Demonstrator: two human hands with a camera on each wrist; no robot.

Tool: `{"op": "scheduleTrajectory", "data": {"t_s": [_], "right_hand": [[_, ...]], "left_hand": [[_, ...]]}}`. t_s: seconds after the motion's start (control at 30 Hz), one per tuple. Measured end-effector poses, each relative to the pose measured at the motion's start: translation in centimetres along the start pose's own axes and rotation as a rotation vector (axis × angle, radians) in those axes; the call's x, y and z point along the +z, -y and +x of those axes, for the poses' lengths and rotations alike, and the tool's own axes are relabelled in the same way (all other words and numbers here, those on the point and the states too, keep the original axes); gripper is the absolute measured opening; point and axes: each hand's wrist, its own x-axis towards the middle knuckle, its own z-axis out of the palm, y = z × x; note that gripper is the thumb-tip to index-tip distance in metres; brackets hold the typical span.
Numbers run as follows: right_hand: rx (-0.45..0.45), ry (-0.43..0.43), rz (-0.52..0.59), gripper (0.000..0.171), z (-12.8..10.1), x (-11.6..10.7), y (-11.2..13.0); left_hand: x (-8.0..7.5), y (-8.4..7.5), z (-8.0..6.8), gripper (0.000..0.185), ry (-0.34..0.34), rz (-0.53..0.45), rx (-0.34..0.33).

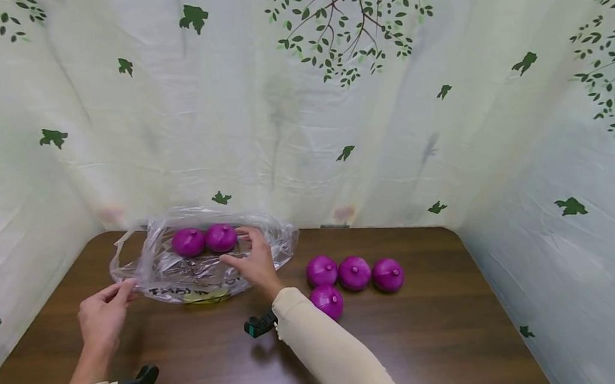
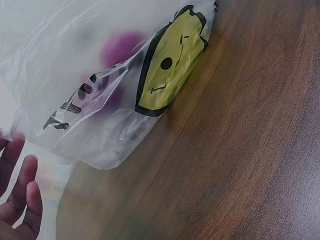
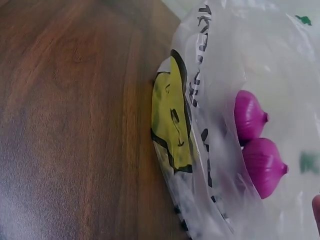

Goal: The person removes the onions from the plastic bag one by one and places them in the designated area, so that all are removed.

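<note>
A clear plastic bag (image 1: 201,288) with black lettering and a yellow printed figure lies spread at the back left of the table. Two purple onions (image 1: 188,242) sit side by side in its mouth, also seen as onions (image 3: 263,167) in the right wrist view. Thumb and forefinger of my left hand (image 1: 103,316) pinch the bag's left edge; its other fingers (image 2: 32,202) hang loosely bent. Over the bag, my right hand (image 1: 255,259) has thumb and fingers spread apart, right beside the right-hand onion (image 1: 221,238).
Several more purple onions (image 1: 354,273) stand grouped on the brown wooden table (image 1: 433,339), right of the bag. One of them (image 1: 327,302) is partly behind my right sleeve. A pale curtain (image 1: 301,114) with printed leaves encloses the table's back and sides.
</note>
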Motion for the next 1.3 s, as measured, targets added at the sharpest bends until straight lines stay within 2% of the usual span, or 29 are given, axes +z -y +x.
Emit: {"op": "scheduleTrajectory", "data": {"t_s": [0.13, 0.3, 0.53, 0.67, 0.83, 1.0, 1.3], "right_hand": [[0.031, -0.027, 0.034, 0.06, 0.3, 0.2, -0.4], [0.069, -0.02, 0.037, 0.065, 0.8, 0.7, -0.8], [0.13, -0.014, 0.075, 0.076, 1.9, 1.7, -2.3], [0.162, -0.017, 0.088, 0.081, 2.2, 2.3, -2.3], [0.209, 0.013, 0.149, 0.087, 2.6, 3.6, -2.3], [0.269, 0.011, 0.153, 0.088, 3.0, 4.2, -2.6], [0.275, 0.028, 0.136, 0.091, 3.7, 4.7, -3.4]], "left_hand": [[0.0, -0.2, 0.0, 0.064, 0.015, 0.002, -0.004], [0.0, -0.4, 0.0, 0.064, 0.013, 0.0, -0.013], [0.2, -0.7, -0.4, 0.062, 0.002, -0.003, 0.009], [0.2, -0.8, -0.4, 0.061, -0.006, -0.009, 0.023], [0.2, -0.5, -0.5, 0.059, -0.011, 0.002, 0.047], [0.2, -0.1, -0.6, 0.059, -0.013, 0.006, 0.045], [0.1, -0.3, -0.5, 0.062, -0.018, -0.019, 0.034]]}}
